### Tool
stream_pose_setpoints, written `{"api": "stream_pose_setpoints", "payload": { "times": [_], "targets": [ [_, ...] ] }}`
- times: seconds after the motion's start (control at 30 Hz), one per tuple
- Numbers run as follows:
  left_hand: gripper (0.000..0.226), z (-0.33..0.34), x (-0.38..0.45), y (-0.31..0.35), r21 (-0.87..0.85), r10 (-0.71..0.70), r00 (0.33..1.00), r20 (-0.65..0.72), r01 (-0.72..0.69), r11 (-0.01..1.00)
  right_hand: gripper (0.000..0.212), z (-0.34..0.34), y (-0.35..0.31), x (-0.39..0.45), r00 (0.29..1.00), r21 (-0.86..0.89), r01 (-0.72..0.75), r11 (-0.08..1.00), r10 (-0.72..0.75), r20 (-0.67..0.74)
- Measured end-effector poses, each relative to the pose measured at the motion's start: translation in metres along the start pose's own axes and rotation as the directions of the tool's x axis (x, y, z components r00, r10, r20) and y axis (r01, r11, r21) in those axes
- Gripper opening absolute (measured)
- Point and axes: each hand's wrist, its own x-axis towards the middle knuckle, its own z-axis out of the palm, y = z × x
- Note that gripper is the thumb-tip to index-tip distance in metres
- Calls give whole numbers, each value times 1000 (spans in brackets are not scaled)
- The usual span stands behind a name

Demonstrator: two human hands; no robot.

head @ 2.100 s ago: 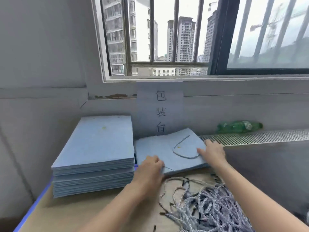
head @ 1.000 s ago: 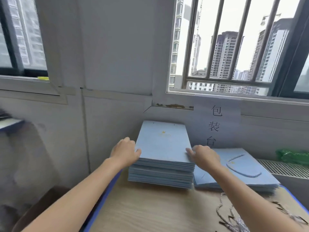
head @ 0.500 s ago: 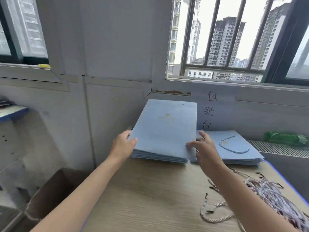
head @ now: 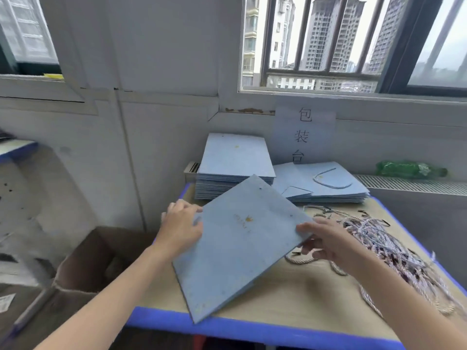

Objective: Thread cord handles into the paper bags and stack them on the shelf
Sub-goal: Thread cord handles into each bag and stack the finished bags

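While both hands' fingers grip it, the paper bag point(head: 242, 246) lies diagonally, near-left to far-right.

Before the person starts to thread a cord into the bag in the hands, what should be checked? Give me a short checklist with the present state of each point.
1. Flat light blue paper bag held at both sides: left hand and right hand grip its edges. Ok.
2. Bag lying flat on the wooden table with blue rim: tilted, a corner past the rim. Not ok.
3. Pile of grey-white cord handles near the right hand. Ok.
4. Bag's holes visible: cannot tell.
5. A hand free for a cord: not ok.
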Motion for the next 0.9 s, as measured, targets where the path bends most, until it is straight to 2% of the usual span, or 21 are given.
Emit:
{"api": "stream_pose_setpoints", "payload": {
  "times": [0.07,0.13,0.17,0.3,0.43,0.57,0.63,0.7,0.77,0.83,0.9],
  "targets": [
    [58,10,-16,26,-63,132,990,40,-129,990,20,8,8,-6,997,-333,16,943,9,73],
    [55,22,-30,50,-46,235,967,101,-231,972,27,13,15,-3,997,-655,76,752,-67,40],
    [52,28,-36,61,-9,261,955,140,-262,965,24,14,17,0,991,-733,99,673,-133,12],
    [72,48,-52,81,152,283,935,216,-318,936,7,11,23,12,964,-766,126,630,-260,-55],
    [65,45,-53,75,128,314,906,282,-360,924,7,6,28,24,944,-769,61,637,-287,-163],
    [64,23,-48,58,82,369,814,450,-449,890,23,12,26,36,938,-847,9,532,-299,-178],
    [64,9,-40,46,65,363,757,544,-469,881,17,19,26,41,937,-851,37,524,-313,-152],
    [64,-2,-33,36,55,332,728,600,-452,890,9,26,26,43,937,-850,74,522,-328,-120],
    [60,-6,-31,33,61,313,749,583,-425,903,7,33,27,43,930,-840,115,531,-354,-97],
    [49,-1,-37,39,74,300,826,476,-378,923,21,38,26,39,922,-822,113,558,-366,-122],
    [55,10,-45,50,102,239,903,356,-292,951,31,39,27,34,914,-843,53,535,-365,-175]
  ]
}}
